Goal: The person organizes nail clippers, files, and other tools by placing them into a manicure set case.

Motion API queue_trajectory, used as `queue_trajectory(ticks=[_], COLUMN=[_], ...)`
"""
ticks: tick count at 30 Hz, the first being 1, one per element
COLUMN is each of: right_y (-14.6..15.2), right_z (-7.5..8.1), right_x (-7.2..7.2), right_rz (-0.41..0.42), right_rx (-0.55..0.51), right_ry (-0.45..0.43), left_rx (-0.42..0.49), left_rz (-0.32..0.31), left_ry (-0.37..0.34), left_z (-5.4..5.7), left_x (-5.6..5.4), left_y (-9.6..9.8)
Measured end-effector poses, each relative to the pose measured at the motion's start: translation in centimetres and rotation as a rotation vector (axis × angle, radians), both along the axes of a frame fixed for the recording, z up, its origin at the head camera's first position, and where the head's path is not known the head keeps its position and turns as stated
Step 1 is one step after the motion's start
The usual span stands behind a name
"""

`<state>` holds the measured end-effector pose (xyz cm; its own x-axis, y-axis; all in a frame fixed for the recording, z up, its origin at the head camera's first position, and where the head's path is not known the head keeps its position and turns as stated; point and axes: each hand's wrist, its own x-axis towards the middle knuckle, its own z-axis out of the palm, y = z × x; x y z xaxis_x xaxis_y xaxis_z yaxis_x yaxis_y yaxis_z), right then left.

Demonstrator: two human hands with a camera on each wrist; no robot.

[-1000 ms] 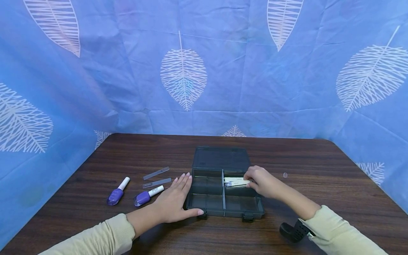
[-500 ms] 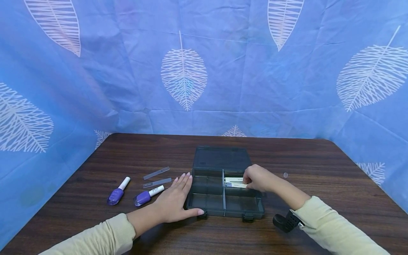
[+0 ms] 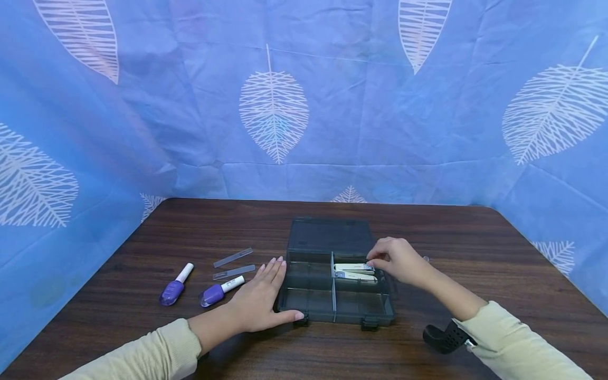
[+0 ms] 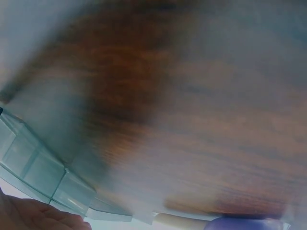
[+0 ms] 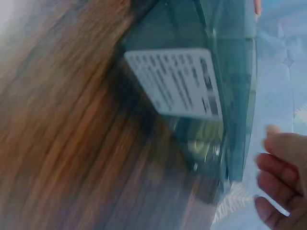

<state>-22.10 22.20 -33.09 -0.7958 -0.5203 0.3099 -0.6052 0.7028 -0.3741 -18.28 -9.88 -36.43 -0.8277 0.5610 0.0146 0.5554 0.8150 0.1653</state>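
Two cream nail clippers (image 3: 353,276) lie side by side in the back right compartment of a dark translucent divided box (image 3: 309,296), its lid (image 3: 330,235) folded back flat. My right hand (image 3: 401,259) hovers at the right rim, just beside the clippers' ends; its fingers are loosely bent with nothing between them, as the right wrist view also shows. My left hand (image 3: 258,303) rests along the box's left side, fingers straight and thumb at the front left latch. In the right wrist view a white printed label (image 5: 177,81) shows on the box.
Left of the box lie two purple nail polish bottles (image 3: 172,292) with white caps and two narrow translucent strips (image 3: 234,273). A small clear disc (image 3: 426,259) is partly hidden behind my right forearm. A patterned blue cloth (image 3: 199,105) hangs behind the table.
My right hand has let go of the nail clipper, laid beside the other one in the compartment, and has drawn up and right to the rim. The left hand stays put.
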Motion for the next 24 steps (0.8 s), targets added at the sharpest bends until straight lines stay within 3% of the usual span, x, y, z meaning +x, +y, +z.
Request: queue_trajectory(ticks=[5,11,24], right_y=[1.8,3.9,6.9], right_z=[-0.3,-1.2,-3.4], right_x=[0.5,0.9,1.4], right_rz=[-0.088,-0.177,-0.305], right_rx=[-0.077,-0.099,-0.042], right_ry=[0.099,0.142,-0.016], left_rx=[0.009,0.005,-0.005], left_rz=[0.000,0.001,0.003], left_ry=[0.005,-0.013,-0.013], left_z=[-0.1,-0.1,0.0], left_x=[0.0,0.2,0.1], left_y=[0.0,0.1,0.1])
